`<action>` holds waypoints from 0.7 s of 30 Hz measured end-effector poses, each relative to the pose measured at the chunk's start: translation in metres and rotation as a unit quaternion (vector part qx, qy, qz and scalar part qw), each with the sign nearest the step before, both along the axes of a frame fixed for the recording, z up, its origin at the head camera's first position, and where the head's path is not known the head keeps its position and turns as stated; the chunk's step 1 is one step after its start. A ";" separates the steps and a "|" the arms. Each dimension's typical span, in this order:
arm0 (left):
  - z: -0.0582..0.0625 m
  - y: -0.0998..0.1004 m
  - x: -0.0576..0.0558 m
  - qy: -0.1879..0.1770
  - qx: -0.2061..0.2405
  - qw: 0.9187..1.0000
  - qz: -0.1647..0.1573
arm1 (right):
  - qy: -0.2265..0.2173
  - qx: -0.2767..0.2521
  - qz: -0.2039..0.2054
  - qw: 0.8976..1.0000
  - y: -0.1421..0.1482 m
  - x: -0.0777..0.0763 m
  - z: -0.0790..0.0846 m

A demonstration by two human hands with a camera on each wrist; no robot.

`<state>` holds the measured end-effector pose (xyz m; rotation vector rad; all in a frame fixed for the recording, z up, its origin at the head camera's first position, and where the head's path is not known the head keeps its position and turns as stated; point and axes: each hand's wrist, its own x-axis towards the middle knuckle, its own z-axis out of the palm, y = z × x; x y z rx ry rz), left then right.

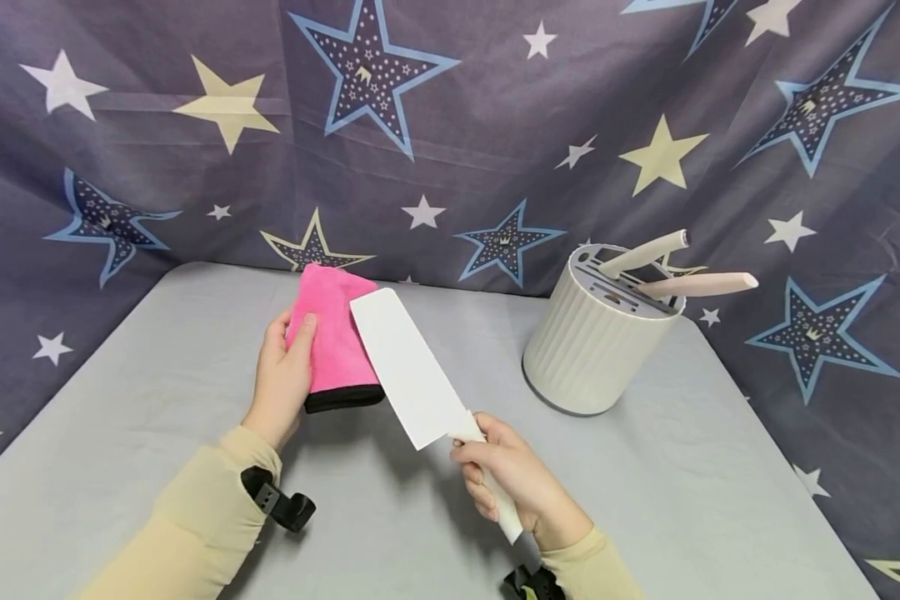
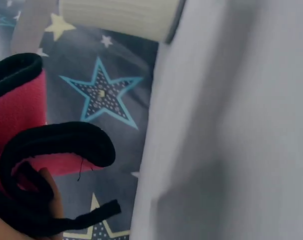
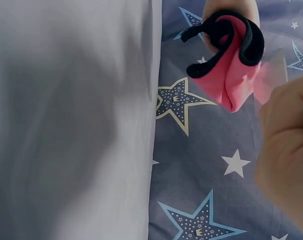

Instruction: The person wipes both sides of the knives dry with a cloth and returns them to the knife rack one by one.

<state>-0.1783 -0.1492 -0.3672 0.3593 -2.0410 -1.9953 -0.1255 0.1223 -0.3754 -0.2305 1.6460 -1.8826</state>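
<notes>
My left hand (image 1: 282, 371) grips a folded pink cloth (image 1: 336, 333) with a black border, its thumb on the near face. In the left wrist view the black edge of the cloth (image 2: 66, 142) curls in loose folds. My right hand (image 1: 513, 475) holds a cleaver (image 1: 412, 367) by its pale handle, fingers wrapped round it. The broad white blade points up and left, and its tip end overlaps the right edge of the cloth in the head view. In the right wrist view the right hand (image 3: 286, 145) covers most of the cleaver.
A ribbed cream knife block (image 1: 596, 342) stands at the back right of the grey table (image 1: 645, 517). Two pale-handled tools (image 1: 697, 285) lean out of its slotted top. A dark curtain (image 1: 450, 117) with printed stars hangs behind the table.
</notes>
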 end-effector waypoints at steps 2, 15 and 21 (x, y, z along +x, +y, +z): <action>-0.001 0.003 0.002 -0.005 0.045 0.999 -0.007 | -0.007 -0.010 0.001 1.000 0.000 0.001 0.002; 0.001 0.028 0.018 0.000 0.192 0.978 -0.080 | -0.030 -0.017 0.037 0.999 -0.009 0.005 0.004; 0.002 0.035 0.024 0.005 0.241 0.965 -0.102 | -0.022 -0.007 0.053 0.998 -0.011 0.004 -0.002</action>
